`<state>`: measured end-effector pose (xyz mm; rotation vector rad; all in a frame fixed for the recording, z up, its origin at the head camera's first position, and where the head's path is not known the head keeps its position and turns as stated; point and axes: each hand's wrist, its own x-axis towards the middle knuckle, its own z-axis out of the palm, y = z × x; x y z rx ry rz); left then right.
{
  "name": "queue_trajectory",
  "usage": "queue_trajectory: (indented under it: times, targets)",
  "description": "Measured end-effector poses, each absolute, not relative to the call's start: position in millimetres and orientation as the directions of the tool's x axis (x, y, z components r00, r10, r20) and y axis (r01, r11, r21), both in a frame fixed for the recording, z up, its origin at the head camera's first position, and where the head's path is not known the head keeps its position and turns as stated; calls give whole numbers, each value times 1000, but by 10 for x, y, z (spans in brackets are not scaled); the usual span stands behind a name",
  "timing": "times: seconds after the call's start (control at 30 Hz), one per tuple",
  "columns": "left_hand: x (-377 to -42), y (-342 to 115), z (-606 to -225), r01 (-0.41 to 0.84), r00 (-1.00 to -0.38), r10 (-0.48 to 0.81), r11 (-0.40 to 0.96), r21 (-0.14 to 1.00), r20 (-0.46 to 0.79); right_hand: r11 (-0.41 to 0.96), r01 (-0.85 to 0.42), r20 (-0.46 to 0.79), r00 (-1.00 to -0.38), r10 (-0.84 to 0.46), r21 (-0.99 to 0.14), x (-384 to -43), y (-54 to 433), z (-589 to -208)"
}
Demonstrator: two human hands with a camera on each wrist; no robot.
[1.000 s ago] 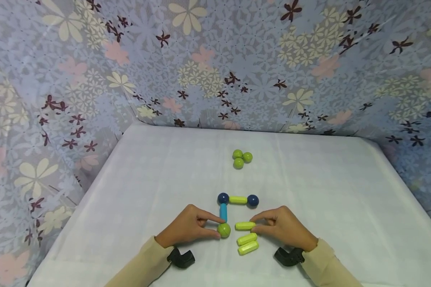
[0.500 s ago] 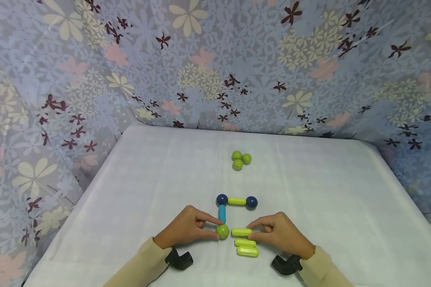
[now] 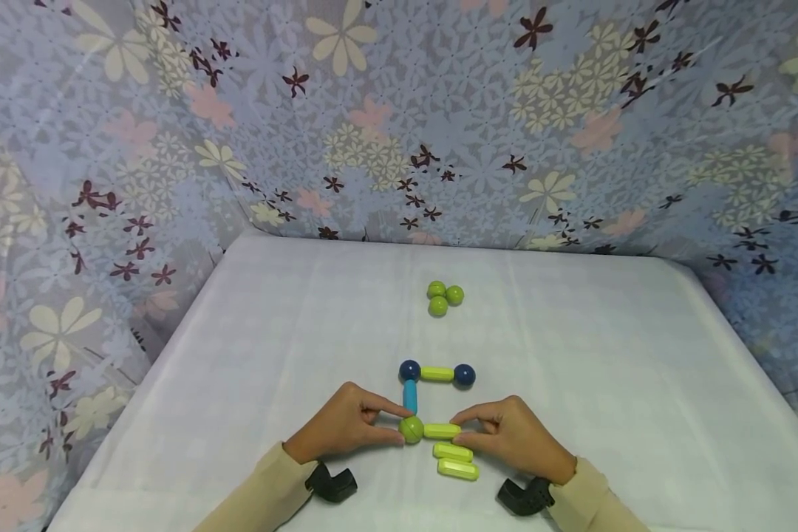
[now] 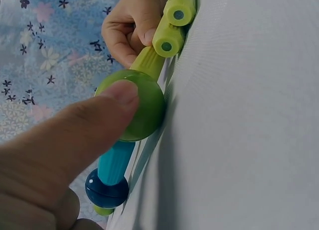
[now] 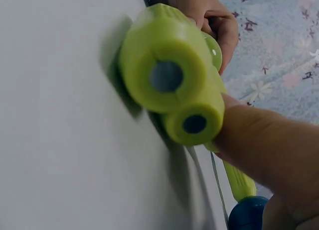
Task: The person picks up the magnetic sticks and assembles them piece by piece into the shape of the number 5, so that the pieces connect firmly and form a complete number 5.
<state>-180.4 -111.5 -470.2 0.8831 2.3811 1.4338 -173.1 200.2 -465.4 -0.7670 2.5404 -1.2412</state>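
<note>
In the head view, my left hand [image 3: 346,425] pinches a green ball [image 3: 411,430] between thumb and forefinger. My right hand [image 3: 522,440] pinches the right end of a yellow-green magnetic rod [image 3: 440,431], whose left end meets that ball. A light-blue rod [image 3: 409,397] runs from the ball up to a dark-blue ball [image 3: 409,371]. From there another yellow-green rod [image 3: 437,374] reaches a second dark-blue ball [image 3: 464,375]. The left wrist view shows the thumb pressed against the green ball [image 4: 149,110].
Two loose yellow-green rods, an upper rod [image 3: 452,451] and a lower rod [image 3: 457,469], lie just below the held one. Farther back, three green balls [image 3: 437,305] sit clustered on the white cloth [image 3: 572,318]. Floral fabric [image 3: 399,111] rises behind and at the sides.
My right hand has moved left and slightly down with its rod, closing the gap to the green ball. The two loose rods have turned nearly level. My left hand stays on the ball.
</note>
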Motion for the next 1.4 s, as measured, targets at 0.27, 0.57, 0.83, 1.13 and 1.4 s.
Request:
queue_trajectory:
  times: [0.27,0.57,0.83,1.13,1.4]
  targets:
    - [-1789,-1088,-4758,417,-787,596,325,849,159,525,-377,43,-840,-541,-763,-1715,2016,-4664]
    - [-1754,-1133,-4758,421,-786,600,343,840,149,462,-356,100,-865,-492,-813,-1687,2023,-4735]
    - [-1730,-1176,-4793,406,-785,603,328,853,141,414,-260,154,-950,-271,-873,-1741,2093,-4619]
    - [-1726,-1202,-4729,381,-798,591,340,860,119,534,-306,277,-951,-137,-788,-2413,2193,-4573]
    - [-1701,-1163,-4786,345,-802,590,331,878,93,570,-284,178,-956,-235,-771,-2949,2137,-4592]
